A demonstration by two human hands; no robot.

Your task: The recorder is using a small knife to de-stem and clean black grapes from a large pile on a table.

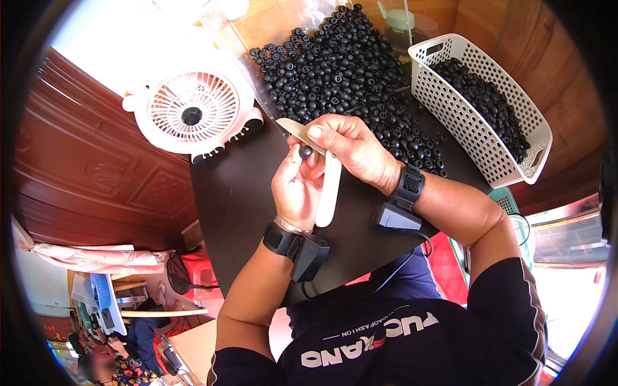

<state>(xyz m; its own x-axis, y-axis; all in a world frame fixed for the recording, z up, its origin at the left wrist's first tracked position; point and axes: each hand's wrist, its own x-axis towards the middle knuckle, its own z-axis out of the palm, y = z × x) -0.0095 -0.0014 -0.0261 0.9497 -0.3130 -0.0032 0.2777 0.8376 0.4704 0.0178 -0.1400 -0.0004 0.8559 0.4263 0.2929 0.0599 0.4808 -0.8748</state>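
Observation:
My right hand [356, 149] is closed on a folding knife, fingers and thumb around the blade's base. The metal blade [293, 128] points to the far left, and the white handle [329, 193] hangs at an angle toward me. My left hand [296, 190], palm up, pinches a small black round part [306, 152] between thumb and fingers, just below the blade. Whether the edge touches the part I cannot tell. Past my hands, a large pile of similar black hollow parts [335, 71] spreads over the dark table [238, 206].
At the right stands a white perforated basket [476, 125] partly filled with black parts. A white and pink fan [193, 116] stands at the left table edge. A lidded jar [399, 22] is at the back. Cabled wrist devices are on both arms. Another person [106, 363] is at lower left.

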